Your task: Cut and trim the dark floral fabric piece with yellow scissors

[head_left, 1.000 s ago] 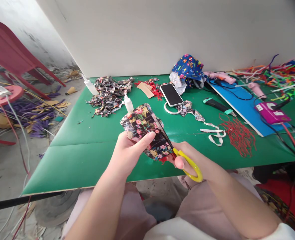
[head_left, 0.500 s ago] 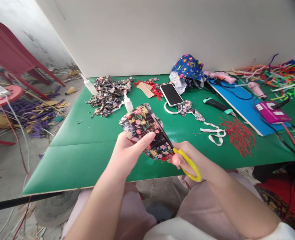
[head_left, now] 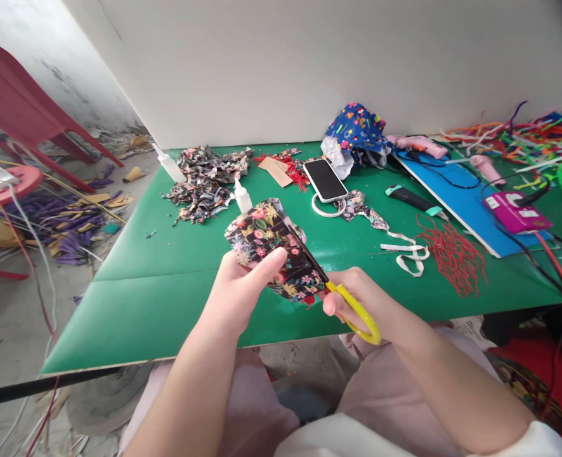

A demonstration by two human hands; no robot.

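Note:
My left hand (head_left: 240,285) pinches a black floral fabric piece (head_left: 262,238), its thumb lying on top. In my right hand (head_left: 352,292) are yellow-handled scissors (head_left: 357,311), whose dark blades lie along the right part of the fabric. A bit of red shows under the fabric's lower edge near the scissors. Just behind the fabric stands a small white bottle (head_left: 243,197), beside a heap of floral scraps (head_left: 207,181). The fingers of my left hand beneath the fabric are hidden.
On the green table (head_left: 143,317) are a phone (head_left: 325,180), a blue patterned cloth (head_left: 357,130), a utility knife (head_left: 414,201), red threads (head_left: 455,254), a blue board (head_left: 452,197) and a purple power box (head_left: 516,212) with cables. A red chair (head_left: 28,95) stands at the left.
Both hands, the fabric and the scissors have shifted slightly left. The scissor blades appear closer together over the fabric.

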